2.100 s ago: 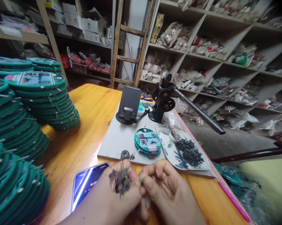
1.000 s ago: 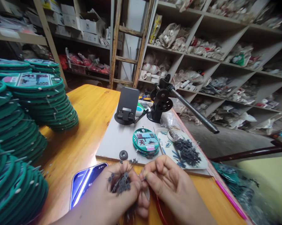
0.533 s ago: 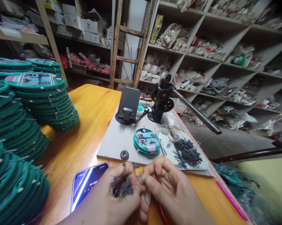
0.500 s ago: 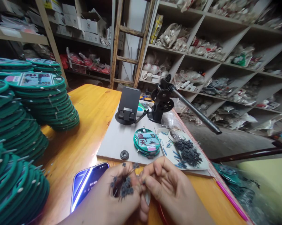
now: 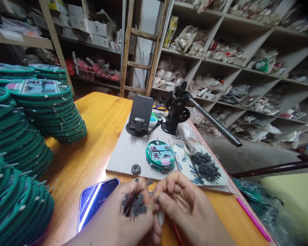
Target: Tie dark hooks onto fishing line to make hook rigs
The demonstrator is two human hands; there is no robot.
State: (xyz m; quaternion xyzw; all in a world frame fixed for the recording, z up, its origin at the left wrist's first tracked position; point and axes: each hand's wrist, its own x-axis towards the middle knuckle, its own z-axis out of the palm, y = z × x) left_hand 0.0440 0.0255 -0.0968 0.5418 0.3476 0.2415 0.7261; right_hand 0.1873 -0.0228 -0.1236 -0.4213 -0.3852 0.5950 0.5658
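My left hand (image 5: 128,212) is closed around a bunch of small dark grey beads on thin wires (image 5: 137,204). Several bead clusters stick out past its fingers. My right hand (image 5: 184,201) pinches a tiny dark piece (image 5: 157,200) against the left fingertips; its kind is too small to tell. Beneath the hands a pale round object (image 5: 160,217) shows in part. A red cord or rim (image 5: 178,235) runs under the right hand. Just ahead lie green round line spools (image 5: 160,153) with printed labels and a dark ring (image 5: 135,169).
A white tray (image 5: 178,147) holds a heap of dark beads (image 5: 206,167), blue slivers and a small dish. Tall stacks of green spools (image 5: 48,109) stand left. A phone (image 5: 96,201) lies by my left wrist. Behind are a phone stand (image 5: 141,111) and a black geared winder (image 5: 178,109).
The fingertips of both hands have shifted slightly while staying together. The beads sticking out of my left hand have turned a little. The spools, tray and phone lie as before.
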